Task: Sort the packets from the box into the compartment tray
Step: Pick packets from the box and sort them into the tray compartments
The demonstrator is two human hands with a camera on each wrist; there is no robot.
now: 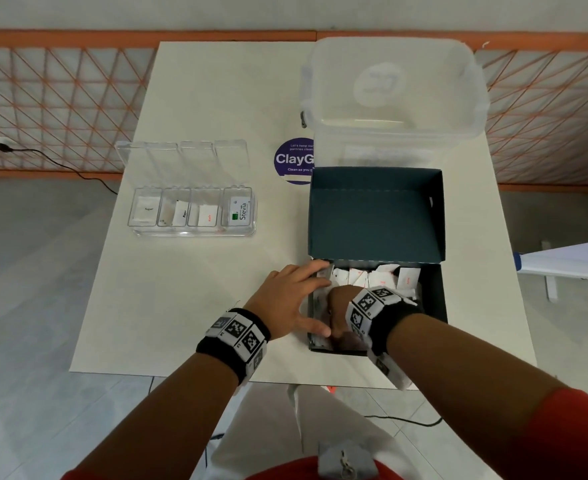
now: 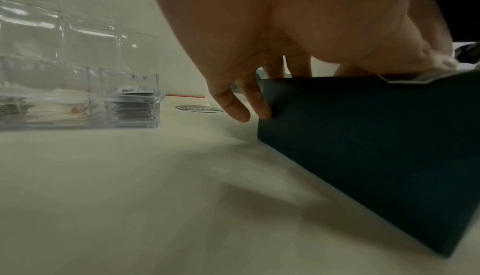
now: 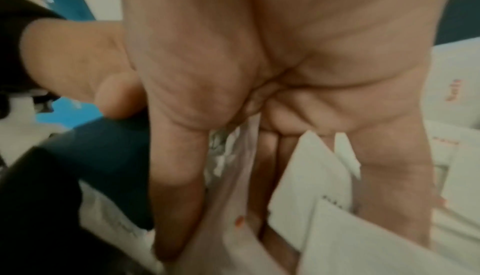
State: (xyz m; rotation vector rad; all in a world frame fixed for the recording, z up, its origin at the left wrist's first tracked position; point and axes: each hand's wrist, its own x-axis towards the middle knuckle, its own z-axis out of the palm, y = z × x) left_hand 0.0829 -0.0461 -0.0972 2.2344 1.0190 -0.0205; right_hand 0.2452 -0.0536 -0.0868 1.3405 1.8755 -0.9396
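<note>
Packets (image 1: 379,277) mostly in the dark box (image 1: 436,306), right hand (image 1: 341,303) among them.
Left hand (image 1: 285,303) lay spread on box wall, steadying; right fingers (image 3: 176,176) straight down between packets (pinch not discernible). Best to isolate one, read its label before lifting.

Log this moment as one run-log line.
phase: picking from box | left hand: rests on box's left wall | right hand: reaching among packets, grip unclear | compartment tray: lids open, packets in all four

One box (image 1: 375,216), one tray (image 1: 192,232), one tub (image 1: 392,98)
</note>
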